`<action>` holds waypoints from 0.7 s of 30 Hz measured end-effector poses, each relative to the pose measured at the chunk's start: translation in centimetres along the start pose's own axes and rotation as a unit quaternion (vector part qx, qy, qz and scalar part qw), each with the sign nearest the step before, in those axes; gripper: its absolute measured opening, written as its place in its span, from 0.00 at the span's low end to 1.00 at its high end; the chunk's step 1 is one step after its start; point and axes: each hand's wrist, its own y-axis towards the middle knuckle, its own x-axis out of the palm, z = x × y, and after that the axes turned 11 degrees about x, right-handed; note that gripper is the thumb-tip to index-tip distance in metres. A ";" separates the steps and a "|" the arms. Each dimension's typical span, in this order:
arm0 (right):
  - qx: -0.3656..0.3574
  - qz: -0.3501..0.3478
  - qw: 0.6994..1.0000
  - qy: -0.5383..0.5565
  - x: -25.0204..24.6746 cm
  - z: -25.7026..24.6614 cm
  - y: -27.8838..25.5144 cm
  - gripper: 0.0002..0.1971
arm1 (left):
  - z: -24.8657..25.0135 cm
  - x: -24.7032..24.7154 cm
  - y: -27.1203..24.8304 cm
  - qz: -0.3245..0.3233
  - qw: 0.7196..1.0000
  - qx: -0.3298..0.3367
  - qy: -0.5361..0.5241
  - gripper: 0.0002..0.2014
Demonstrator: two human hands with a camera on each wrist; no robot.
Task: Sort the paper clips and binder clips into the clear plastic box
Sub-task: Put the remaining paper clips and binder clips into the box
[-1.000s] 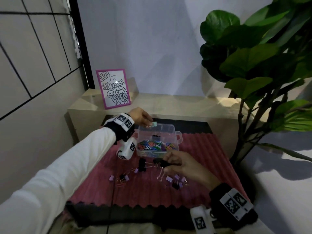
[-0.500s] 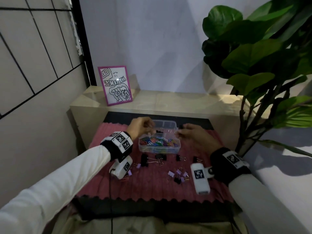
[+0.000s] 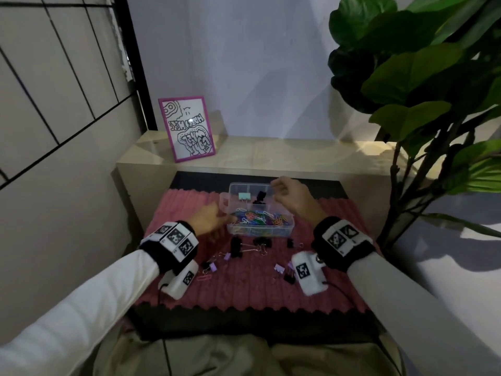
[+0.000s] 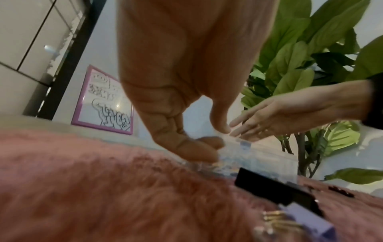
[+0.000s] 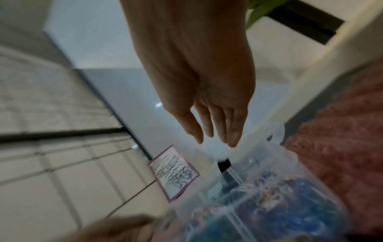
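currently: right hand (image 3: 291, 198) hovering spread, empty, mid-frame over clear plastic box (image 3: 260, 236); left hand (image 3: 214, 221) curling against its lower-left wall, steadying advisable.

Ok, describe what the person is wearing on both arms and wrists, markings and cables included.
Both arms are in long white sleeves. The left wrist carries a black band topped with white blocks printed with black square tag patterns; the right wrist has the same. Below each band hangs a white rounded camera pod with its own black tag: left pod, right pod. A thin black cable trails from each pod. Both hands are bare.
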 end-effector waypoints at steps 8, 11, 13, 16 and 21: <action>-0.215 -0.171 0.896 -0.348 4.3 1.2 -6.2 0.20 | 0.4 -0.3 0.0 0.006 0.996 -0.036 -0.085 0.23; -0.222 -0.156 0.883 -0.382 5.5 1.4 -6.4 0.25 | 1.4 -0.1 -0.6 0.014 0.995 -0.004 -0.098 0.26; -0.209 -0.152 0.891 -0.372 5.6 1.2 -6.6 0.24 | 1.4 -0.3 -0.8 0.001 0.992 -0.016 -0.124 0.27; -0.170 -0.152 0.911 -0.343 4.9 1.5 -6.8 0.18 | 1.4 -0.8 -1.2 -0.003 0.997 -0.029 -0.070 0.24; -0.126 -0.163 0.926 -0.317 3.5 3.2 -7.3 0.12 | 3.2 -0.6 -3.3 0.077 0.969 0.138 0.191 0.10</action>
